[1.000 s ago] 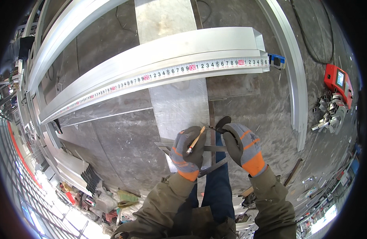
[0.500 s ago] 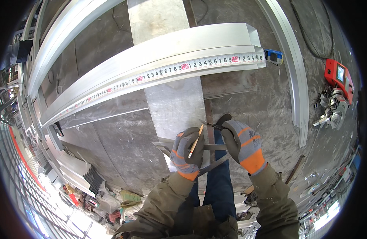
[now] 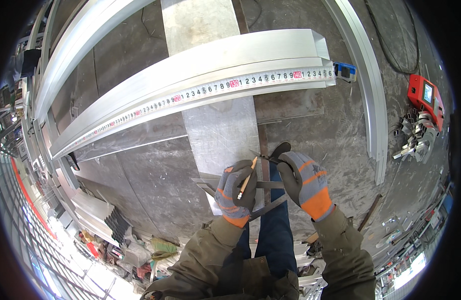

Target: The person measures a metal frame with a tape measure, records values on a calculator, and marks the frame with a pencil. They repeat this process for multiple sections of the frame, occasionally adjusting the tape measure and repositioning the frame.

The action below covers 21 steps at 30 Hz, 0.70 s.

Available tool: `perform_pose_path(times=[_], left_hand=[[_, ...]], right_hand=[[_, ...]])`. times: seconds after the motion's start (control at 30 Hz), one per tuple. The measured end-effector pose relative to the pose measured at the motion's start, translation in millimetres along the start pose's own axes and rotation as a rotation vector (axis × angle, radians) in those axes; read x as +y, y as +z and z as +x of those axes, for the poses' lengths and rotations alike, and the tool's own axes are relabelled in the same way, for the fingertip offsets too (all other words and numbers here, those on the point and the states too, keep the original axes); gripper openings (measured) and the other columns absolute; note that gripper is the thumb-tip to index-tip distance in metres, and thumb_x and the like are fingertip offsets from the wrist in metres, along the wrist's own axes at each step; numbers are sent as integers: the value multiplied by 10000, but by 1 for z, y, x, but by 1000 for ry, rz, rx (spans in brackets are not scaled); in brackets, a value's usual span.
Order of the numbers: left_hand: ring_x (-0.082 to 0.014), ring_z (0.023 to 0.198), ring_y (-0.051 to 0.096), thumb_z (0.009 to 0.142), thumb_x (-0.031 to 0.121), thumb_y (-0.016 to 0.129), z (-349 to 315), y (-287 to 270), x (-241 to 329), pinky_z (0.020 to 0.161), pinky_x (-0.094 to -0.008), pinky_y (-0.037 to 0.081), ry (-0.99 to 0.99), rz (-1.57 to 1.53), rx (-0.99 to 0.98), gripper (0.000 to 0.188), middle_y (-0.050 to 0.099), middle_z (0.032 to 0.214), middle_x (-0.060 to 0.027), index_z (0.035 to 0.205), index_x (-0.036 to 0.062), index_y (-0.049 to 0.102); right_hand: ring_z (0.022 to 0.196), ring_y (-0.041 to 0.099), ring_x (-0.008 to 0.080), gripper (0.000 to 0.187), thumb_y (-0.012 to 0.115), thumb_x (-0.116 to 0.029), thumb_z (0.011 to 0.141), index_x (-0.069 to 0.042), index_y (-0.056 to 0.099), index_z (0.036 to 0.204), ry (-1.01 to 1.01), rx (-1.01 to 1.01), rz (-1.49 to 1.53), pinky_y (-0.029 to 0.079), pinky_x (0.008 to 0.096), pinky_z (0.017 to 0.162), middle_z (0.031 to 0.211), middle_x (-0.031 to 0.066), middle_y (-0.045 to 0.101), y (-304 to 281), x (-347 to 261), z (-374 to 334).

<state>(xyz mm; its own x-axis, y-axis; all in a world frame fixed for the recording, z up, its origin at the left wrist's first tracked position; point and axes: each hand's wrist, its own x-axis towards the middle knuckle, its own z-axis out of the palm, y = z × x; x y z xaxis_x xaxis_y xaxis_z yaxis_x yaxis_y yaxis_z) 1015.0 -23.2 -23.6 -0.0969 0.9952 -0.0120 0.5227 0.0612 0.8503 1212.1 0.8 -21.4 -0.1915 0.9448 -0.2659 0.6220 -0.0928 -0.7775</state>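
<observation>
Both my hands wear grey gloves with orange bands and meet low in the middle. My left hand [image 3: 231, 195] is closed around a wooden pencil [image 3: 247, 180], its point slanting up and to the right. A flat metal square [image 3: 270, 184] also sits in that hand, its thin dark arms sticking out on both sides. My right hand [image 3: 306, 181] grips a slim dark pointed blade [image 3: 266, 157], whose tip is close to the pencil's point; whether they touch I cannot tell. The blade's handle is hidden by the glove.
Ahead, a pale metal profile [image 3: 250, 49] carries an extended measuring tape [image 3: 205, 90], with its blue case [image 3: 345, 71] at the right end. Another long profile [image 3: 373, 115] stands further right, near a red device [image 3: 423, 97] and cut metal pieces [image 3: 418, 135]. A metal plate [image 3: 223, 130] lies beneath.
</observation>
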Motion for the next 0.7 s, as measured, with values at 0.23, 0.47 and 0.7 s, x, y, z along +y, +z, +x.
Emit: perform_pose_path(times=[0.23,0.47,0.7], left_hand=[[-345,1011,711,881,-47,761,1,-2,1,864,-399,579,34,35,-14,236,730,1140,-187,1086,19,664],[-345,969,728,853,-10,814,2,0,-2,801,-392,606,-4,10,24,222,737,1110,-179,1044,8,702],[-335,965,732,845,-1,828,1,0,-4,795,-384,602,-10,35,25,225,744,1103,-172,1034,12,707]], right_hand=[[918,685,380,203,696,-156,982,-40,686,1149,-17,34,-16,550,464,742,1032,156,712,1,1,-2],[881,690,385,210,707,-160,978,-42,690,1151,-35,70,-8,554,459,721,1013,157,719,2,1,-2],[884,694,383,213,709,-158,983,-44,692,1162,11,41,8,558,449,726,1022,156,728,4,4,-5]])
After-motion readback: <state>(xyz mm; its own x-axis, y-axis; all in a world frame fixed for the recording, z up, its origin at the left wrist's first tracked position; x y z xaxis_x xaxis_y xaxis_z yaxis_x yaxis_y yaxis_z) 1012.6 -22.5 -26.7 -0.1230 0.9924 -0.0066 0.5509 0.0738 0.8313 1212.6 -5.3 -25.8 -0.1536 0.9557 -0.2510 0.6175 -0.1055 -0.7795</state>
